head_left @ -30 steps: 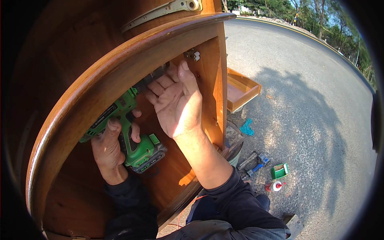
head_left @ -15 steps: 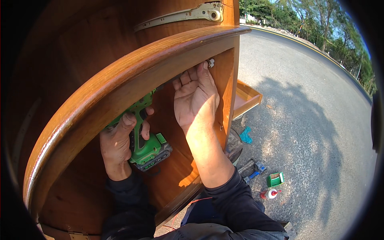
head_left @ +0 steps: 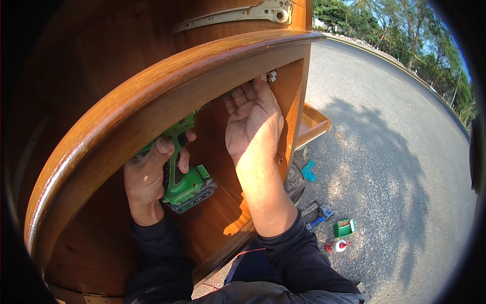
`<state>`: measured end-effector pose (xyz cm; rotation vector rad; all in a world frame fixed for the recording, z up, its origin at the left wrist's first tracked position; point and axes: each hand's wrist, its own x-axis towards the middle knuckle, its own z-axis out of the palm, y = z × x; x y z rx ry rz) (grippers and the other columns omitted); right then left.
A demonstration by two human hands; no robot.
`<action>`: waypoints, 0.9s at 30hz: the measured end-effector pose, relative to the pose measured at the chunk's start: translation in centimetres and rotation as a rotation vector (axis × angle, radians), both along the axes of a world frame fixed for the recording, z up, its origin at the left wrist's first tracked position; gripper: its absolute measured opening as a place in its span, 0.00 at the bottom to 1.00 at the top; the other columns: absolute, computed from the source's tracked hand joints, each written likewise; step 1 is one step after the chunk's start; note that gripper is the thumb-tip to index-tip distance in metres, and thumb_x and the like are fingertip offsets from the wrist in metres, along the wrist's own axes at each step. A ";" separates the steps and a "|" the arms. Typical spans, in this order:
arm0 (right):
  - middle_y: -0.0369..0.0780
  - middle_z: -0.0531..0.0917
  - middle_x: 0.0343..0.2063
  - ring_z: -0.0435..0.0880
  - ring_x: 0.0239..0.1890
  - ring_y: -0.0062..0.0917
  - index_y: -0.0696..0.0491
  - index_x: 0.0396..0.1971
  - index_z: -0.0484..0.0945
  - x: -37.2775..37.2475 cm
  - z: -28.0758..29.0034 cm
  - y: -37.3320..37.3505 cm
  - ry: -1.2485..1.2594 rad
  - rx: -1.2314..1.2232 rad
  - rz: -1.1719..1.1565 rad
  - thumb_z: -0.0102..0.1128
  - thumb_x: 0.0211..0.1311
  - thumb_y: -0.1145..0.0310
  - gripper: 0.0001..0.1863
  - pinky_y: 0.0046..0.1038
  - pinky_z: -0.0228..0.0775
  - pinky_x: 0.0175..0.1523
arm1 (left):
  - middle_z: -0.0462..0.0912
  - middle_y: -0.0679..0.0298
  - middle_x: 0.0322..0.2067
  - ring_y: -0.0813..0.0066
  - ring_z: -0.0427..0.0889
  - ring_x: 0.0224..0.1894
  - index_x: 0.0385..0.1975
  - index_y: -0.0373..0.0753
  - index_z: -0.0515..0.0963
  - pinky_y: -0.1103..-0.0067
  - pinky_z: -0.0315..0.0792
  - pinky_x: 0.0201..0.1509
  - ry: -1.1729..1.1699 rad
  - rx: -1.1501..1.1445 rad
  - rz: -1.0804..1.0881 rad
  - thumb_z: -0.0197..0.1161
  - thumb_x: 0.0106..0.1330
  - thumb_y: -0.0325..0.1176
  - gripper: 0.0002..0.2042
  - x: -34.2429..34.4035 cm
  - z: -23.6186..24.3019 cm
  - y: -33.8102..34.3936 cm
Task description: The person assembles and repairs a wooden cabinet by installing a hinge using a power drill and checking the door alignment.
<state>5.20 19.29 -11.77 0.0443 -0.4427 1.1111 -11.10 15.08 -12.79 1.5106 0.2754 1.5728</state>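
Observation:
My left hand (head_left: pixel 144 180) is wrapped round the grip of a green cordless drill (head_left: pixel 186 186) with a dark battery at its base. The drill's upper part and nose are hidden behind the curved front rail (head_left: pixel 167 83) of a wooden cabinet. Palm up, my right hand (head_left: pixel 255 119) reaches under that rail inside the cabinet. Its fingers curl upward, with the tips partly hidden. Next to the thumb is a small white fitting (head_left: pixel 272 76) near the cabinet's right side panel; whatever the fingertips pinch cannot be made out.
Above the rail runs a cream metal drawer slide (head_left: pixel 238 16). A wooden drawer (head_left: pixel 313 124) lies beyond the side panel. On the pavement are a teal cloth or glove (head_left: pixel 309 171), a blue-handled tool (head_left: pixel 320 219), a green box (head_left: pixel 345 228) and a white bottle with a red cap (head_left: pixel 338 246).
The view has shifted slightly, so the cabinet sits a little differently in it. Both hands keep nearly the same places and the drill stays in my left hand.

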 end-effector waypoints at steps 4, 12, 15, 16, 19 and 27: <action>0.37 0.78 0.46 0.77 0.47 0.26 0.57 0.53 0.75 0.2 -0.2 0.0 -0.023 -0.016 -0.003 0.59 0.72 0.62 0.17 0.32 0.66 0.59 | 0.80 0.45 0.47 0.55 0.83 0.43 0.51 0.28 0.76 0.76 0.78 0.26 -0.003 -0.002 0.008 0.69 0.64 0.29 0.18 0.0 -0.2 0.0; 0.37 0.79 0.44 0.78 0.46 0.26 0.59 0.51 0.76 0.2 -0.5 0.6 -0.026 -0.007 -0.034 0.59 0.72 0.63 0.17 0.32 0.67 0.59 | 0.80 0.45 0.43 0.60 0.83 0.35 0.54 0.25 0.72 0.77 0.75 0.20 0.035 0.039 0.134 0.71 0.64 0.39 0.27 0.7 0.1 -0.3; 0.37 0.80 0.45 0.78 0.46 0.25 0.59 0.51 0.76 0.2 -0.6 0.7 -0.031 0.000 -0.046 0.59 0.72 0.63 0.16 0.32 0.67 0.58 | 0.80 0.46 0.48 0.55 0.83 0.43 0.50 0.28 0.76 0.76 0.78 0.26 0.010 0.026 0.016 0.68 0.64 0.26 0.17 -0.1 -0.1 0.0; 0.37 0.80 0.45 0.78 0.47 0.24 0.59 0.51 0.76 0.2 -0.7 0.7 -0.036 -0.001 -0.055 0.59 0.72 0.63 0.16 0.31 0.67 0.58 | 0.80 0.46 0.48 0.55 0.83 0.43 0.50 0.28 0.76 0.76 0.78 0.26 0.008 0.027 0.016 0.68 0.64 0.26 0.17 -0.1 -0.1 0.0; 0.37 0.80 0.46 0.78 0.47 0.23 0.59 0.51 0.77 0.5 -0.8 0.8 -0.076 0.017 -0.069 0.60 0.72 0.63 0.16 0.31 0.68 0.57 | 0.80 0.46 0.47 0.55 0.83 0.43 0.50 0.28 0.76 0.76 0.78 0.26 -0.004 0.025 0.004 0.68 0.64 0.26 0.16 0.2 -0.2 0.0; 0.38 0.81 0.46 0.78 0.48 0.23 0.60 0.52 0.77 0.2 -0.8 1.0 -0.056 0.035 -0.101 0.60 0.72 0.62 0.18 0.31 0.67 0.59 | 0.80 0.46 0.47 0.56 0.82 0.42 0.53 0.27 0.74 0.77 0.77 0.26 -0.018 -0.005 0.006 0.70 0.63 0.28 0.21 0.1 -0.2 0.2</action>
